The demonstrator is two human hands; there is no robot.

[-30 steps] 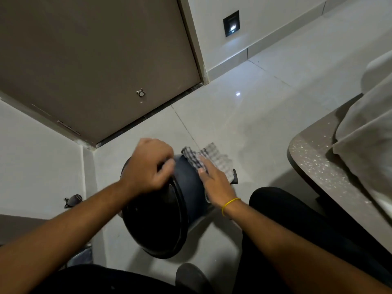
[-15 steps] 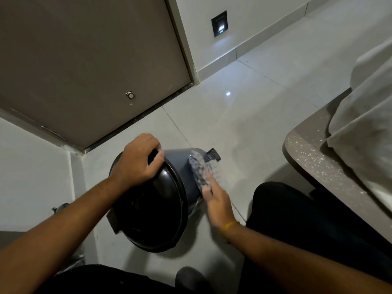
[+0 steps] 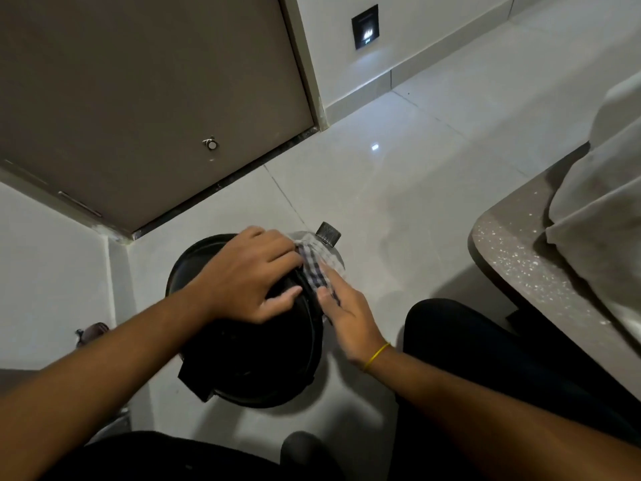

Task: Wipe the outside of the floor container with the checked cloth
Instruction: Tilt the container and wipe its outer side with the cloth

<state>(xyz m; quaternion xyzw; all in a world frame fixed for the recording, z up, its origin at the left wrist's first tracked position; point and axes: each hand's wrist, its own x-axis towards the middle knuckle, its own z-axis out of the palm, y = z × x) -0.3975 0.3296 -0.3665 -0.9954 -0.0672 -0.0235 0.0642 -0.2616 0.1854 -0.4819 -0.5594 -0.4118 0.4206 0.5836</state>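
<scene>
A round black floor container (image 3: 256,362) with a dark lid stands on the pale tiled floor in front of me, its foot pedal (image 3: 328,233) sticking out at the far side. My left hand (image 3: 249,276) lies on top of the lid near its far rim, fingers curled over it. My right hand (image 3: 350,310), with a yellow band at the wrist, presses the checked cloth (image 3: 317,269) flat against the container's right outer side. The cloth is blurred. The container's side under the cloth is hidden.
A brown door (image 3: 138,98) closes the corner behind the container, with a small doorstop (image 3: 210,144) on it. A speckled counter edge (image 3: 513,258) with grey fabric (image 3: 596,210) on it juts in at the right. My dark-clothed knees (image 3: 485,359) are close below.
My right hand has slid the cloth up the container's right side towards the lid rim. My left hand has shifted further onto the lid. The view has tipped slightly.
</scene>
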